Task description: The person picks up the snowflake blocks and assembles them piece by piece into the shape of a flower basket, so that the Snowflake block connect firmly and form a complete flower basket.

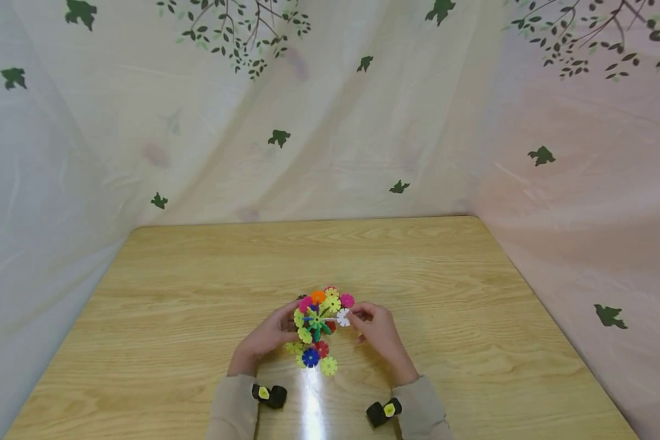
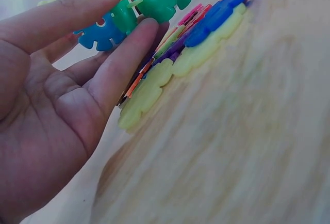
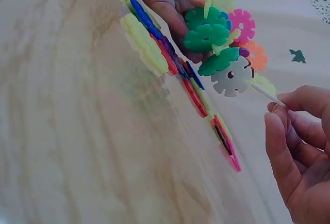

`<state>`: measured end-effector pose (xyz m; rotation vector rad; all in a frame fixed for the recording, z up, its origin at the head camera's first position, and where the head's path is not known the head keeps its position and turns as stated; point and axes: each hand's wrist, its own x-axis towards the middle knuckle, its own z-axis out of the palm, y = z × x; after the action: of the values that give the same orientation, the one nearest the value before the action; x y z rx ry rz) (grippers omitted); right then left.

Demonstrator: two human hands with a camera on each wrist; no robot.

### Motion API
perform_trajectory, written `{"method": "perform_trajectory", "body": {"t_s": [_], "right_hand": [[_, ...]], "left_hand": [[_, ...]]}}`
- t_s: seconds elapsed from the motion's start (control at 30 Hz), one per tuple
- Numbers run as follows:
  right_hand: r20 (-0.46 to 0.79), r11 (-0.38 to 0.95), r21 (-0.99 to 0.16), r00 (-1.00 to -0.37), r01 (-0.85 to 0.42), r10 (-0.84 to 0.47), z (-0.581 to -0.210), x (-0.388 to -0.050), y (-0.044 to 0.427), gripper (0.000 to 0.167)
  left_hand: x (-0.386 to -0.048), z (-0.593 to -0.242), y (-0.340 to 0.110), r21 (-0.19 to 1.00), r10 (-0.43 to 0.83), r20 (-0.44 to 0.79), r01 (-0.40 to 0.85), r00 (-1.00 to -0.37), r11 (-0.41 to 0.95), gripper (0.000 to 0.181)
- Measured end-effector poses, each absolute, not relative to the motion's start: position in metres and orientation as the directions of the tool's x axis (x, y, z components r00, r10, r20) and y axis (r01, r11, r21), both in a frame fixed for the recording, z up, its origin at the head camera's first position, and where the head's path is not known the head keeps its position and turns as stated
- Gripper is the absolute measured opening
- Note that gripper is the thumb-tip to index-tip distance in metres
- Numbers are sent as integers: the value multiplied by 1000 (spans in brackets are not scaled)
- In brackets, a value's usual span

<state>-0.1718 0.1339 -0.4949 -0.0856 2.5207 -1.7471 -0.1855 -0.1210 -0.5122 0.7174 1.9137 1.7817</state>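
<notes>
A cluster of interlocking plastic snowflake discs (image 1: 317,319) is held up over the table between both hands. My left hand (image 1: 272,333) grips it from the left; in the left wrist view its thumb lies over the yellow and green discs (image 2: 152,4), with fingers behind. My right hand (image 1: 378,330) pinches a white disc (image 3: 267,95), seen edge-on in the right wrist view. That disc's far edge meets another white disc (image 3: 232,77) on the cluster; whether it is slotted in, I cannot tell. Below, flat joined discs (image 3: 147,43) in yellow, blue and red lie on the table.
The wooden table (image 1: 198,275) stretches out around the hands. A pale cloth (image 1: 330,122) with leaf and bird prints hangs behind it and along both sides. Black wrist cameras (image 1: 275,397) are strapped to both wrists over beige sleeves.
</notes>
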Motion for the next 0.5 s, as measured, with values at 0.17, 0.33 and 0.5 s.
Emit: {"method": "perform_trajectory", "body": {"t_s": [0.17,0.33,0.5], "right_hand": [[-55,372,-928,-992,11,-110,-495,-171,133,12],[-61,386,-922,-990,6,-131,-496,-171,132,12],[-57,371,-929,-988,-1,-147,-498,-171,131,11]], "left_hand": [[-185,-511,-121,995,625,24,78,-781,58,75],[-185,-511,-121,993,627,32,95,-779,67,73],[-185,-512,-121,994,642,54,101,-765,37,72]]}}
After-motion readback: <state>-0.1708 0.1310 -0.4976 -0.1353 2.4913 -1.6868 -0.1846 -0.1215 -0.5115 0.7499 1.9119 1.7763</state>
